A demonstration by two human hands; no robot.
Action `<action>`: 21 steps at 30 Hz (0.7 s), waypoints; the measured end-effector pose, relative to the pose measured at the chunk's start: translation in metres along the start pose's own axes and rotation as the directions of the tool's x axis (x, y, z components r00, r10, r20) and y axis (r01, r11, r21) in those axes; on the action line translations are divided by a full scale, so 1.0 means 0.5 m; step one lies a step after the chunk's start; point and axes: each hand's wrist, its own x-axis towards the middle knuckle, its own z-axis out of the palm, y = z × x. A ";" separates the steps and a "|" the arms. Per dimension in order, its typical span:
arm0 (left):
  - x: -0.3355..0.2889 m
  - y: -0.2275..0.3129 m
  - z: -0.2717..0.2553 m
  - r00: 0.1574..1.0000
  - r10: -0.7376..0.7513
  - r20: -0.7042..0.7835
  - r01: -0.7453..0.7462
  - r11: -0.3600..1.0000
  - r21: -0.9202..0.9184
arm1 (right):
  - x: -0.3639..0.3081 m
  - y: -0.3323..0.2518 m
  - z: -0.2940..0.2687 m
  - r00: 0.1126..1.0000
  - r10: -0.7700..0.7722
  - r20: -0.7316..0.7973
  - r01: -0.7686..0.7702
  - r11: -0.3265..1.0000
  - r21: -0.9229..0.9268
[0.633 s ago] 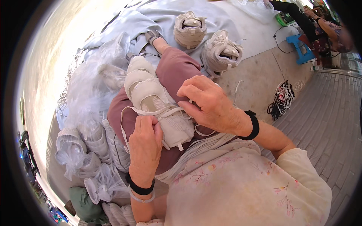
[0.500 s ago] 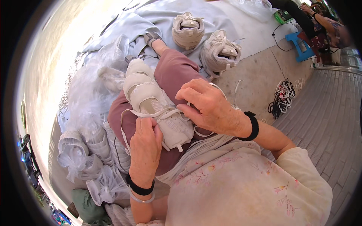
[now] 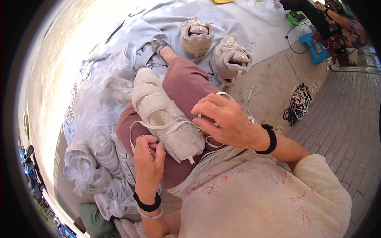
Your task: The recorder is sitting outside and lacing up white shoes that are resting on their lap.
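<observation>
Across my lap lies a row of nested off-white shoe uppers, toes pointing away, with mesh panels and a heel tab on the nearest one. A pale shoelace crosses its top and loops down on the left. My left hand is just left of the upper, fingers curled and pinched around the lace, though the grip is partly hidden. My right hand, right of the upper, pinches a lace with its thumb and forefinger. A bundle of loose pale laces rests across my waist.
Two laced beige shoe uppers stand on the grey sheet ahead. Shoe parts in clear plastic bags lie at left. Black and white laces lie on the floor at right. Another person sits near a blue stool.
My left hand has drawn down and left, away from the upper, widening the gap. My right hand stays pinched in nearly the same place.
</observation>
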 end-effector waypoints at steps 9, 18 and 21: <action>0.021 0.023 0.005 0.990 0.074 0.118 -0.116 0.907 0.404 | 0.001 -0.018 0.038 0.997 0.018 0.077 -0.025 0.996 0.083; -0.077 -0.001 -0.085 0.997 -0.078 -0.009 0.077 0.993 -0.088 | -0.003 -0.047 0.043 0.985 -0.045 0.166 0.006 0.974 0.228; -0.094 0.011 -0.046 0.988 -0.149 -0.042 0.136 0.967 -0.216 | 0.010 -0.076 0.111 0.960 -0.202 0.195 0.152 0.957 0.246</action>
